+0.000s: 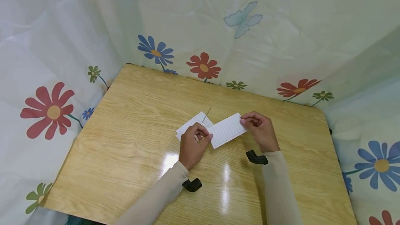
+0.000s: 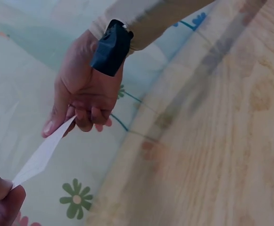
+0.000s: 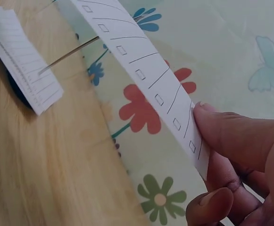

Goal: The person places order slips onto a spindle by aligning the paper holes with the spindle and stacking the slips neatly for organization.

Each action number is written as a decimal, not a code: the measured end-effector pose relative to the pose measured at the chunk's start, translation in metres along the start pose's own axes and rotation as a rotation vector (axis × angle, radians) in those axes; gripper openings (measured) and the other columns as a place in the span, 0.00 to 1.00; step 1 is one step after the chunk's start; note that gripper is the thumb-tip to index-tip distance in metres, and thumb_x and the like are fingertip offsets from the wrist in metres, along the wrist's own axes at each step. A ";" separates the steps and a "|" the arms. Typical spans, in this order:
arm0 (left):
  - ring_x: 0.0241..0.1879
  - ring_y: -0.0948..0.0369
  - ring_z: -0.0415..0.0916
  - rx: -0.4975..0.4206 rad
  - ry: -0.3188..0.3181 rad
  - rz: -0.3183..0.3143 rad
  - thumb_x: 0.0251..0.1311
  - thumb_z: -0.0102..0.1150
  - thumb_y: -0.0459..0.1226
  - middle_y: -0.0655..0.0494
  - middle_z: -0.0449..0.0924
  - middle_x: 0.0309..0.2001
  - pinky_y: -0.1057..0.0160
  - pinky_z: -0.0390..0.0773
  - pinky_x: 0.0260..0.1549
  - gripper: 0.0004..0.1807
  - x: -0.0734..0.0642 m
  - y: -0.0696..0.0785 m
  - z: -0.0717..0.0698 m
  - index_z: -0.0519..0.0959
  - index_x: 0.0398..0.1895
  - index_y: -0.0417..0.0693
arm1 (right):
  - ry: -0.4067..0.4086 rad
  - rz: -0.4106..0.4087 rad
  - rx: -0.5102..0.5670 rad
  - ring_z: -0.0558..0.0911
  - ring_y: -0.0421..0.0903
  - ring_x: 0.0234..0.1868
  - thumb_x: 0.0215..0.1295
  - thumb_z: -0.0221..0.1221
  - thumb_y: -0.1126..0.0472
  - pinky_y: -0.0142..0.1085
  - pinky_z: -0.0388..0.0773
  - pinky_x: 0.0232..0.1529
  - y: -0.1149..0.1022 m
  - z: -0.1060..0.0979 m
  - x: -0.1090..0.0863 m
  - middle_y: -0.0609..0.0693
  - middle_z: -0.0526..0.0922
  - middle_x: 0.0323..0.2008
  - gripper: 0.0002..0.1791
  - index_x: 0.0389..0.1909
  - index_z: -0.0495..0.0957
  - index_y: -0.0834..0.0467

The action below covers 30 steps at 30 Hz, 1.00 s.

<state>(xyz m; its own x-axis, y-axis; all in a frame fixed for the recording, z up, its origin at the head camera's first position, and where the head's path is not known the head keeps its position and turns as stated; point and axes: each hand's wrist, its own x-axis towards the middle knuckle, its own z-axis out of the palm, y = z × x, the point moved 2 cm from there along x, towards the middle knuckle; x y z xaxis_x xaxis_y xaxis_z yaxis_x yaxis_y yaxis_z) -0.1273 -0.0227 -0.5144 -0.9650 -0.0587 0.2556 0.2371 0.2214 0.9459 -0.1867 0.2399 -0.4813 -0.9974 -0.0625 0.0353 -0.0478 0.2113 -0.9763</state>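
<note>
A white paper slip (image 1: 228,130) printed with ruled lines and small boxes is stretched between both hands over the table. My left hand (image 1: 193,147) pinches its left end between thumb and finger. At the other end, my right hand (image 1: 261,131) grips the upper right corner, thumb on the printed face in the right wrist view. Behind the left hand, a stack of similar slips (image 3: 26,61) is pierced by a thin upright metal spike (image 3: 70,55). Under the stack shows the edge of a dark blue base (image 3: 20,92). The left hand partly covers the stack in the head view.
The wood-grain table (image 1: 125,124) carries the stack near its middle. A pale curtain (image 1: 281,37) with printed flowers and a butterfly hangs around the back and sides. Each wrist wears a black camera mount (image 1: 257,157).
</note>
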 end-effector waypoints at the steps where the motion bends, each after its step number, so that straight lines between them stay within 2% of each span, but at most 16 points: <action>1: 0.36 0.59 0.80 -0.005 0.003 0.004 0.64 0.73 0.39 0.63 0.87 0.33 0.54 0.78 0.37 0.08 0.001 0.001 -0.002 0.81 0.36 0.56 | -0.002 -0.010 0.003 0.85 0.40 0.36 0.71 0.69 0.63 0.28 0.81 0.38 -0.002 0.001 0.001 0.45 0.89 0.36 0.15 0.50 0.83 0.70; 5: 0.36 0.62 0.82 -0.028 0.016 0.024 0.63 0.73 0.37 0.61 0.87 0.32 0.58 0.77 0.37 0.08 0.006 0.007 -0.010 0.81 0.36 0.53 | -0.004 -0.051 0.023 0.85 0.41 0.36 0.70 0.69 0.63 0.28 0.81 0.38 -0.011 0.006 0.007 0.47 0.89 0.37 0.15 0.49 0.83 0.71; 10: 0.36 0.65 0.81 -0.050 0.026 0.040 0.63 0.73 0.36 0.59 0.86 0.32 0.56 0.76 0.34 0.08 0.014 0.015 -0.021 0.81 0.37 0.52 | 0.000 -0.121 0.044 0.85 0.41 0.34 0.70 0.69 0.65 0.29 0.81 0.36 -0.024 0.013 0.014 0.51 0.89 0.36 0.13 0.47 0.83 0.72; 14: 0.35 0.65 0.80 -0.061 0.030 0.042 0.64 0.73 0.36 0.58 0.87 0.31 0.63 0.71 0.29 0.07 0.018 0.021 -0.029 0.81 0.37 0.53 | 0.001 -0.160 0.052 0.85 0.41 0.33 0.69 0.69 0.67 0.30 0.81 0.35 -0.032 0.020 0.020 0.53 0.89 0.36 0.11 0.46 0.84 0.72; 18: 0.34 0.62 0.79 -0.076 0.040 0.043 0.63 0.72 0.34 0.57 0.87 0.30 0.69 0.65 0.27 0.07 0.021 0.023 -0.035 0.82 0.36 0.52 | -0.008 -0.169 0.048 0.86 0.41 0.33 0.69 0.69 0.68 0.30 0.80 0.34 -0.037 0.026 0.025 0.53 0.90 0.35 0.10 0.46 0.85 0.71; 23: 0.34 0.61 0.79 -0.090 0.054 0.038 0.63 0.71 0.32 0.55 0.86 0.29 0.69 0.64 0.27 0.06 0.024 0.024 -0.040 0.82 0.35 0.51 | -0.023 -0.167 0.027 0.84 0.41 0.32 0.70 0.69 0.66 0.31 0.80 0.34 -0.043 0.034 0.032 0.50 0.89 0.35 0.10 0.46 0.85 0.69; 30: 0.33 0.62 0.79 -0.103 0.082 0.031 0.62 0.71 0.30 0.53 0.86 0.29 0.69 0.64 0.27 0.07 0.030 0.024 -0.050 0.82 0.35 0.49 | -0.055 -0.161 -0.035 0.77 0.41 0.29 0.71 0.69 0.65 0.29 0.72 0.30 -0.053 0.043 0.043 0.44 0.87 0.34 0.09 0.47 0.87 0.66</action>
<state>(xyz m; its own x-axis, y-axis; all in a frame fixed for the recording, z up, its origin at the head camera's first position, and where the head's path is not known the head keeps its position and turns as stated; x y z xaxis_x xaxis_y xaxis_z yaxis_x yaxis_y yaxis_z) -0.1444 -0.0682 -0.4741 -0.9455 -0.1339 0.2969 0.2814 0.1233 0.9516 -0.2248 0.1839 -0.4369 -0.9724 -0.1515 0.1774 -0.2090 0.2284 -0.9509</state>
